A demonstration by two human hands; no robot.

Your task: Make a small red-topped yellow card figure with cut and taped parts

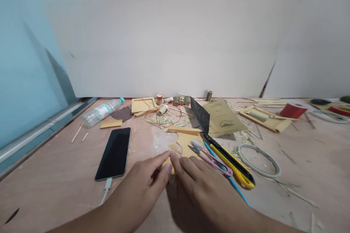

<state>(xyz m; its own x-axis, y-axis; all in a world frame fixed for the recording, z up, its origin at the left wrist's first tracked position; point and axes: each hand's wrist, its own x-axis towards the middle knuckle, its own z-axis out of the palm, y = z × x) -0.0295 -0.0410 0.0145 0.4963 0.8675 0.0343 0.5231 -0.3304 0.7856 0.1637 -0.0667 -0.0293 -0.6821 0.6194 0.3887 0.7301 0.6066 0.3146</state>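
Observation:
My left hand (146, 180) and my right hand (195, 178) meet at the front middle of the table, fingertips touching. Pinched between them is a small piece of yellow-tan paper (164, 162), mostly covered by the fingers. Just beyond the fingertips lies a larger cut sheet of the same yellow paper (188, 139). Beside my right hand are pink-handled thread snips (216, 161), a yellow and black utility knife (232, 164) and a thin blue stick or pen (239, 189). The fingers of both hands are closed; the right hand's inner side is hidden.
A phone (114, 154) with a white cable lies left, near a plastic bottle (102, 112). Behind are a shallow tray (143, 105), straw bits and folded sandpaper (222, 118). A tape roll (259, 161) and red spool (293, 111) sit right. A white board (175, 47) stands behind.

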